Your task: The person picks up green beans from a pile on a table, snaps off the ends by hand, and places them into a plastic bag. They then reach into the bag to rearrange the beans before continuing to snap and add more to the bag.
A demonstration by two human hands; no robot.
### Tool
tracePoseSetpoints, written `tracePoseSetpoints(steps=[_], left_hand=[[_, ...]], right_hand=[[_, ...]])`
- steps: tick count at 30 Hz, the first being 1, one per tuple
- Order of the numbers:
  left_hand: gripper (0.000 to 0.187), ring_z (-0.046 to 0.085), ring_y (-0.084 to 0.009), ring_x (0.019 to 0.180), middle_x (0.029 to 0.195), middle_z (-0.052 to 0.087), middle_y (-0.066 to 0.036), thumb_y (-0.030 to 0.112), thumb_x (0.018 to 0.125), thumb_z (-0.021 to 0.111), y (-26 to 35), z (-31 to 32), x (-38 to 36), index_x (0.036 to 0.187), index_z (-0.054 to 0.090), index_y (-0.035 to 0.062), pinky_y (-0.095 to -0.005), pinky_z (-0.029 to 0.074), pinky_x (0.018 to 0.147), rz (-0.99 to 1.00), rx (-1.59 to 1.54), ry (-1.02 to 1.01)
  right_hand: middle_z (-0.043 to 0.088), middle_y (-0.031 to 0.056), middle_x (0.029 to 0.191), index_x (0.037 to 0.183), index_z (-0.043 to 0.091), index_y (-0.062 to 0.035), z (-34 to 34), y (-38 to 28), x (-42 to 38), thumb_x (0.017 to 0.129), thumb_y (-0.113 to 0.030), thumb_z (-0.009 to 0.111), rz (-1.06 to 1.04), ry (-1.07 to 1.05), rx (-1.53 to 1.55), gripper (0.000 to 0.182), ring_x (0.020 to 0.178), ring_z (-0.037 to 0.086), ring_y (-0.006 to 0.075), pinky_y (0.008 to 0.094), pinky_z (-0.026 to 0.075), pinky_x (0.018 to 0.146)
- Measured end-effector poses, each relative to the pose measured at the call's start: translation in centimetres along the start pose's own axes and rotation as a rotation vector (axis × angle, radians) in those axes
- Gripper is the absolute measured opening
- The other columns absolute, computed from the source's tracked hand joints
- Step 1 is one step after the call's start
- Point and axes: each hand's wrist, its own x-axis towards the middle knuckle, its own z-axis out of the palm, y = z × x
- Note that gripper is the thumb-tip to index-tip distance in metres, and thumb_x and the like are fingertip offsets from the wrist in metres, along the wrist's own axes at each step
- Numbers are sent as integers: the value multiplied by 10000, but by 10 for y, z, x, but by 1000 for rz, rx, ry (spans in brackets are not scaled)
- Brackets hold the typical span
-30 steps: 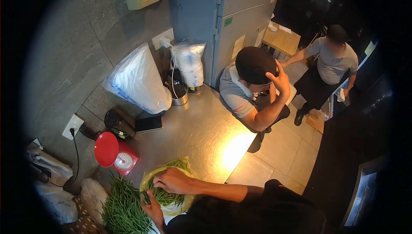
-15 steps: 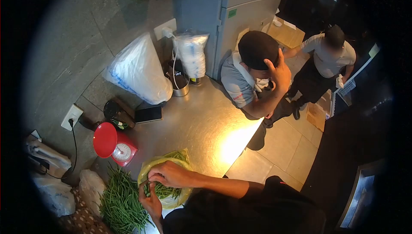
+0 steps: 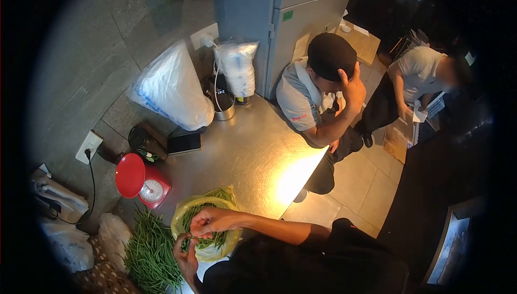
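Observation:
Above the rim of a yellow plastic bag (image 3: 235, 203), both my hands meet with pinched fingers. My right hand (image 3: 211, 222) comes in from the right and grips a green bean, mostly covered by the fingers. My left hand (image 3: 186, 257) is just below, its fingertips closed on the same bean. Inside the open bag lie cut green beans (image 3: 218, 239). A large heap of long green beans (image 3: 152, 259) spreads over the table to the left of my left hand.
A red kitchen scale (image 3: 142, 181), a phone (image 3: 184, 143) and white plastic bags (image 3: 172, 92) stand along the wall side of the steel table (image 3: 242, 143). A seated person (image 3: 304, 94) is at the far edge; another person (image 3: 417, 75) bends over beyond.
My hands have shifted slightly, the right one a little rightward, and the fingers still pinch. The far person has bent down to the right. The seated person's head is a little lower.

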Motion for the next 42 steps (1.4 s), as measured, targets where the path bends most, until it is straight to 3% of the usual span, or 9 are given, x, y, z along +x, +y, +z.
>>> tracePoseSetpoints(steps=[9,11,15,18,20,24,26,29,42], left_hand=[[148,524,-80,688,830,646,-30,117,900,675,4,-4,-3,1006,646,18,-230,394,582,-133,-251,-84],[145,566,-94,769,953,675,-40,82,922,657,12,-4,0,1046,666,8,-240,444,654,-182,-104,-74],[197,666,-197,992,1070,726,-130,82,934,681,21,-15,15,1107,688,-12,-325,513,891,-7,129,-193],[222,676,-203,1002,1085,730,-122,89,941,675,-2,-22,17,1147,690,9,-307,522,874,42,142,-175],[164,653,-124,799,952,715,-70,145,994,631,-37,-25,20,1117,681,49,-246,510,687,96,17,61],[171,467,-32,566,827,630,6,266,1052,564,-17,-62,3,1098,630,116,-195,363,503,-139,-544,242],[218,265,-12,495,778,544,46,376,1073,503,7,-45,17,1087,573,170,-197,221,452,-165,-786,504],[228,276,-31,505,838,564,47,417,1058,516,9,-29,26,1097,562,197,-194,232,469,-161,-969,452],[232,473,-119,654,808,539,-22,332,1082,486,14,26,29,1103,503,101,-315,475,658,-15,-999,557]], right_hand=[[608,-2,818,1043,648,-22,-4,26,9,1018,-198,608,-48,-201,231,183,700,510,71,239,411,682],[538,-16,735,971,638,-41,-1,29,9,1009,-152,594,-79,-92,225,126,672,507,87,252,419,644],[521,3,778,1191,593,-13,-5,38,9,1011,-126,607,-79,-10,134,213,723,511,115,281,449,690],[485,-5,785,1091,586,-8,1,33,9,1026,-163,604,-98,21,110,169,716,480,103,263,425,686],[483,-8,782,1046,584,-15,2,27,3,1023,-185,611,-201,-161,578,174,723,474,100,262,418,690],[606,66,825,969,624,0,0,-5,-6,937,-68,699,-157,168,-197,106,738,560,136,286,470,677],[676,85,904,1112,664,-1,-7,9,7,914,-74,737,-59,199,-717,224,778,606,132,295,503,718],[714,83,970,1169,679,-15,9,21,16,916,-85,737,-237,238,-948,270,826,649,127,294,524,763],[582,-27,695,899,679,-2,23,30,17,942,-77,710,72,373,-387,92,641,481,38,218,397,585]])
